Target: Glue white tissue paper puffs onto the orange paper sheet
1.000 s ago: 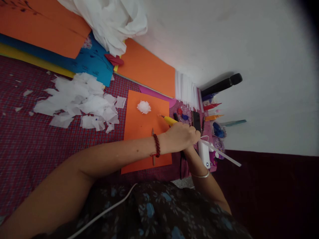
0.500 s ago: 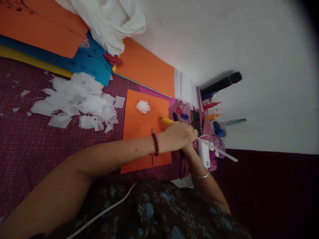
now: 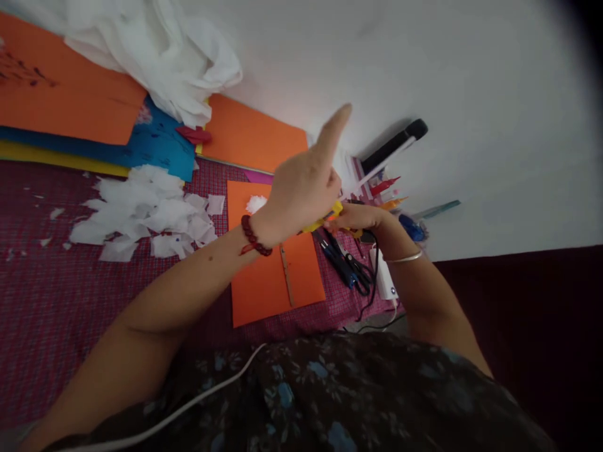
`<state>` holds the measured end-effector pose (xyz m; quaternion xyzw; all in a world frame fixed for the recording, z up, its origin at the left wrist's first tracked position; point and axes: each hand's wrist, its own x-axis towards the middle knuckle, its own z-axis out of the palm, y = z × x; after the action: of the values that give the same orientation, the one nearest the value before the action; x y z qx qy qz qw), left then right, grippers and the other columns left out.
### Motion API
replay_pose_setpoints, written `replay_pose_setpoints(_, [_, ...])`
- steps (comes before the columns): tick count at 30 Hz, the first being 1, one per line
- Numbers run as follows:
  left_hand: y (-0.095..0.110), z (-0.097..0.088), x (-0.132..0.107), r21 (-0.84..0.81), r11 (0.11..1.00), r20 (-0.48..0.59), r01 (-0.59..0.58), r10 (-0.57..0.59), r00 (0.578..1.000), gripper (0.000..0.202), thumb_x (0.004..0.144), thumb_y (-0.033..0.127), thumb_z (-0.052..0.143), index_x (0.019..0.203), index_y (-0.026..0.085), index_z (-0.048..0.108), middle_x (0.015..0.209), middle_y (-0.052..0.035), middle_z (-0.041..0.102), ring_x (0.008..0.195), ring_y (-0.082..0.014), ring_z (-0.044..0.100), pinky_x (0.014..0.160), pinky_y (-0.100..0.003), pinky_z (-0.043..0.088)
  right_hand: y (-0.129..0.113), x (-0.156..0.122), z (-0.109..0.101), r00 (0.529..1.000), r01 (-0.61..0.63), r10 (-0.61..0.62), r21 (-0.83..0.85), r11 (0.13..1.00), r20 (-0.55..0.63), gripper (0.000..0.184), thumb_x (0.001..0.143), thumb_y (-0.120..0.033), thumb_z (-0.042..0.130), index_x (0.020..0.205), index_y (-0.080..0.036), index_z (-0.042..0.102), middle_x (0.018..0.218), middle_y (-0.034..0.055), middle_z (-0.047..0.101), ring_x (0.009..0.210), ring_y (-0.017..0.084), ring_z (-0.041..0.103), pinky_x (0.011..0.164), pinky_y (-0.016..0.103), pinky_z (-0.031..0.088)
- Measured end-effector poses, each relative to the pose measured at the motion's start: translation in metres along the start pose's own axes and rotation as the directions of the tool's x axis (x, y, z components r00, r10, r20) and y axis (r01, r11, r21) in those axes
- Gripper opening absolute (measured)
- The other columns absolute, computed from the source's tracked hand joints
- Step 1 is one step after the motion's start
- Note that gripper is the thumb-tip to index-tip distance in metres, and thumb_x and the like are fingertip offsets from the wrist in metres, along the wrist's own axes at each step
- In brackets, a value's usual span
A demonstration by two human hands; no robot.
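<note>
My left hand (image 3: 301, 191), with a dark red bead bracelet at its wrist, has its fingers curled over a yellow glue gun (image 3: 335, 212), and one digit points up. A long whitish glue stick (image 3: 384, 166) juts from the gun towards the wall. From the other side my right hand (image 3: 355, 216), with a bangle at the wrist, closes around the gun's yellow body. Both hands hide much of the gun. Below lies an orange sheet (image 3: 264, 289) bearing a white fluffy paper tuft (image 3: 255, 203), partly covered by my left hand, and a thin brown stick (image 3: 286, 276).
Torn white paper pieces (image 3: 146, 210) lie heaped at left. Behind are coloured sheets (image 3: 164, 141) and crumpled white cloth or paper (image 3: 155, 56). Scissors (image 3: 360, 273), a white power strip (image 3: 384, 276) and a black microphone-like object (image 3: 396, 144) are at right, beside the wall.
My left hand has risen and turned, one digit now upright. The glue gun has lifted off the orange sheet, its stick now tilted upward. My right hand has come into view on the gun.
</note>
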<state>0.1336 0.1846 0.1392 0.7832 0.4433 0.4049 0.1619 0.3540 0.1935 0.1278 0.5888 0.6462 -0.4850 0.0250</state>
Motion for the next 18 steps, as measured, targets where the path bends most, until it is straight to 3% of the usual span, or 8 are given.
replay_pose_setpoints(1, [-0.005, -0.006, 0.004, -0.008, 1.000, -0.035, 0.022, -0.022, 0.999, 0.068, 0.093, 0.008, 0.034, 0.157, 0.014, 0.013, 0.091, -0.0017, 0.065, 0.081, -0.0161, 0.064, 0.081, -0.032, 0.050, 0.008, -0.006, 0.003, 1.000, 0.015, -0.016, 0.073, 0.997, 0.012, 0.023, 0.083, -0.035, 0.068, 0.077, -0.013, 0.069, 0.063, -0.0002, 0.067, 0.052, 0.008, 0.049, 0.053, 0.023, 0.037])
replay_pose_setpoints(4, [-0.021, -0.015, 0.012, -0.043, 0.999, -0.147, 0.017, -0.023, 0.989, 0.063, 0.094, 0.010, 0.035, 0.153, 0.015, 0.015, 0.080, 0.0030, 0.058, 0.074, -0.0120, 0.055, 0.082, -0.032, 0.048, 0.034, -0.031, 0.025, 0.962, 0.176, -0.082, 0.364, 0.914, -0.259, 0.034, 0.082, -0.047, 0.065, 0.077, -0.014, 0.069, 0.070, 0.0028, 0.070, 0.045, 0.007, 0.043, 0.043, 0.023, 0.027])
replay_pose_setpoints(7, [-0.032, -0.014, 0.013, -0.088, 0.995, -0.237, -0.043, 0.021, 0.971, 0.055, 0.097, 0.015, 0.037, 0.151, 0.016, 0.024, 0.075, 0.0053, 0.054, 0.070, -0.0088, 0.048, 0.080, -0.029, 0.045, 0.058, -0.056, 0.048, 0.904, 0.262, -0.049, 0.459, 0.849, -0.426, 0.036, 0.079, -0.052, 0.064, 0.079, -0.016, 0.067, 0.072, 0.0029, 0.070, 0.044, 0.006, 0.040, 0.043, 0.023, 0.026])
replay_pose_setpoints(10, [-0.032, -0.014, 0.011, -0.131, 0.988, -0.240, -0.078, 0.045, 0.970, 0.056, 0.093, 0.015, 0.047, 0.148, 0.013, 0.038, 0.075, 0.0040, 0.058, 0.070, -0.0103, 0.052, 0.074, -0.027, 0.044, 0.077, -0.082, 0.054, 0.824, 0.312, 0.045, 0.519, 0.796, -0.565, 0.034, 0.068, -0.048, 0.075, 0.081, -0.018, 0.067, 0.073, 0.0025, 0.071, 0.047, 0.008, 0.046, 0.045, 0.023, 0.033])
replay_pose_setpoints(13, [-0.025, -0.017, 0.007, -0.144, 0.986, -0.183, -0.079, 0.052, 0.982, 0.055, 0.091, 0.017, 0.051, 0.146, 0.017, 0.046, 0.081, 0.0023, 0.068, 0.073, -0.0135, 0.059, 0.075, -0.030, 0.046, 0.093, -0.115, 0.041, 0.710, 0.341, 0.137, 0.507, 0.792, -0.691, 0.031, 0.065, -0.041, 0.077, 0.085, -0.019, 0.068, 0.077, 0.0034, 0.071, 0.053, 0.010, 0.054, 0.048, 0.024, 0.042])
replay_pose_setpoints(15, [-0.019, -0.017, 0.003, -0.125, 0.989, -0.141, -0.083, 0.065, 0.988, 0.053, 0.091, 0.019, 0.052, 0.144, 0.020, 0.049, 0.083, 0.0016, 0.071, 0.075, -0.0149, 0.062, 0.077, -0.031, 0.047, 0.102, -0.141, 0.026, 0.624, 0.253, 0.175, 0.409, 0.877, -0.761, 0.024, 0.075, -0.038, 0.070, 0.088, -0.018, 0.068, 0.065, 0.0010, 0.064, 0.049, 0.011, 0.051, 0.047, 0.024, 0.041])
replay_pose_setpoints(18, [-0.012, -0.016, -0.003, -0.080, 0.991, -0.091, -0.109, 0.102, 0.991, 0.052, 0.088, 0.021, 0.056, 0.140, 0.019, 0.056, 0.079, -0.0009, 0.071, 0.071, -0.0171, 0.063, 0.075, -0.033, 0.048, 0.113, -0.180, -0.002, 0.504, -0.145, 0.202, 0.148, 0.978, -0.840, 0.019, 0.085, -0.027, 0.061, 0.097, -0.016, 0.070, 0.055, -0.0019, 0.054, 0.046, 0.011, 0.043, 0.047, 0.024, 0.036])
